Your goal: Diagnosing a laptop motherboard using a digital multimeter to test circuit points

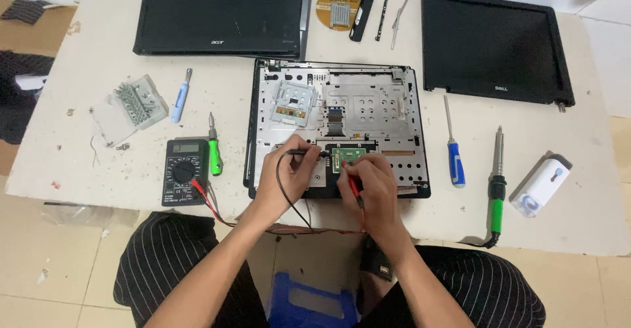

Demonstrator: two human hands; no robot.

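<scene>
Probes first: thin black multimeter probe (303,152) in my left hand (286,180), thin red multimeter probe (355,188) in my right hand (374,187). Both lie over the small green circuit board (346,155) at the front of the opened black laptop base with bare grey metal frame (335,127), which sits mid-surface on the pale worn surface (79,65).

Left grip: fingers closed round the black probe's shaft, pencil fashion, tip pointing right toward the board. Right grip: fingers closed on the red probe, tip down near the board's lower edge; exact contact point hidden by my fingers.

Handling, as I judge it: probes light, stiff, smooth plastic; best held on the insulated barrel, behind the metal tip. Black lead (284,190) and red lead (210,206) are limp and trail off the surface edge to the black digital multimeter with round dial (185,171), so they may tug. Board looks fragile; light pressure only.

Green-handled screwdriver (214,150) lies just beside the meter.
</scene>
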